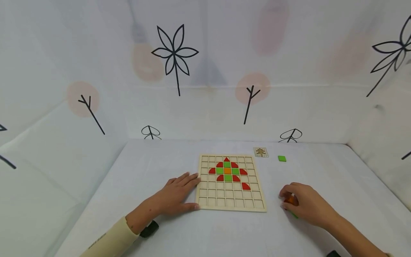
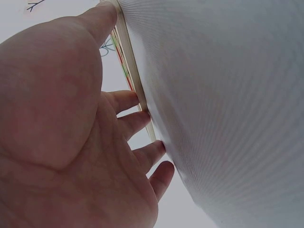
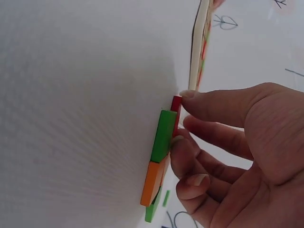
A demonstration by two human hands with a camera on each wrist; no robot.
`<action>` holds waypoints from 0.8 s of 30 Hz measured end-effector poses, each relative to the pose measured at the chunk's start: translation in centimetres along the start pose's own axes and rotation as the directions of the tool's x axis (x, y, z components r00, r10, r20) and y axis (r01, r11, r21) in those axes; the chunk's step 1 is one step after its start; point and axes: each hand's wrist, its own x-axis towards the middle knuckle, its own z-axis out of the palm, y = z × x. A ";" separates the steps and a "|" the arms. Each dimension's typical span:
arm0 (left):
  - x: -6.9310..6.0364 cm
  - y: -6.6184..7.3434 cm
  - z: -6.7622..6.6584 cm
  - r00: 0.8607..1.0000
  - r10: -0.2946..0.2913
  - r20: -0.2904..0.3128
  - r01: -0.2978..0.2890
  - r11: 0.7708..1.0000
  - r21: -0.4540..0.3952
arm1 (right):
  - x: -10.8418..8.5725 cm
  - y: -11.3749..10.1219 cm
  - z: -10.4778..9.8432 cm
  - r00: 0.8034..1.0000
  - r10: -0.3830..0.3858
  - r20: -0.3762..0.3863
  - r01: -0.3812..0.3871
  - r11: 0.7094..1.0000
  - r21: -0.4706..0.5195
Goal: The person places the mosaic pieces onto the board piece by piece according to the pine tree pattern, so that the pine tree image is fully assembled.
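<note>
Board [image 1: 212, 200] lies flat on the white-covered counter [image 1: 154, 167], in front of you. Red, green and orange pieces sit in its grid, grouped in the upper half; one red quarter-round [image 1: 245, 186] lies lower right of that group.

Left hand [image 1: 174, 194]: fingers long and parted, tips against the board's left edge, holding nothing. Good brace. Let them bear lightly sideways; too much push could slide the board.

Right hand [image 1: 305, 203]: right of the board, low at the counter. Fingers bent, thumb opposed, apparently clamped on the red piece [image 3: 176, 114], thumb tip at one end. Whether it bears weight on the counter, you cannot tell from here; its full outline is hidden too.

Beside it, close together: a green piece [image 3: 164, 135], an orange piece [image 3: 151, 183] and a second green piece [image 3: 151, 211]. The step in hand looks like separating the red one from this cluster. Pinch by the side edges, thumb against fingertip, face unobstructed. Raise it straight before going sideways, or the green neighbor may drag along.

Turn it in the fingers while clear of the grid; a curved side facing wrongly means reseating. Small picture card [image 1: 260, 152] lies beyond the board's far right corner, handy for checking. A stray green square [image 1: 282, 158] sits near it, well away from your hand.
</note>
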 end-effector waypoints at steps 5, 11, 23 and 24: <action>-0.1 0.0 0.0 1.000 0.004 0.001 -0.004 1.000 -0.005 | 0.0 -0.1 -0.1 1.000 -0.003 0.015 0.003 1.000 -0.005; -0.1 0.0 -0.1 1.000 0.003 0.001 -0.003 1.000 -0.004 | -0.2 0.0 -0.4 0.999 -0.043 0.033 0.044 0.999 -0.011; -0.2 0.1 -0.2 1.000 0.011 -0.003 -0.011 1.000 -0.008 | -0.1 0.1 0.0 0.999 -0.035 0.040 0.035 0.999 0.016; -0.2 0.1 -0.3 1.000 0.011 -0.002 -0.011 1.000 -0.007 | 0.0 0.1 0.0 0.999 -0.033 0.042 0.032 0.999 0.018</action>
